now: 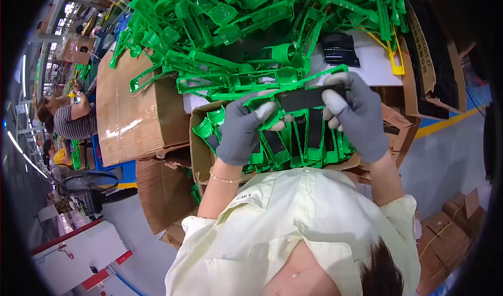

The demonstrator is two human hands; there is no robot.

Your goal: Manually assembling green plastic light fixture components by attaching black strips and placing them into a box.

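Note:
My gloved left hand [242, 128] is closed around one end of a long green plastic part [273, 119], its thumb on top. A flat black strip [306, 99] lies along that part. At the other end my gloved right hand [359, 115] pinches the strip with the thumb, fingers curled behind; whether the strip is stuck down cannot be seen. Just below the hands, an open cardboard box [200, 162] holds several green parts with black strips [273, 142] on them. Beyond the hands, a heap of bare green plastic parts [209, 23] covers much of the white tabletop [374, 68].
Black strips or sheets [340, 50] lie on the table at the right, beside a yellow plastic piece [395, 60]. A large carton [131, 107] stands at the left. Farther left are a black fan [89, 183] and a person in a striped shirt [73, 119].

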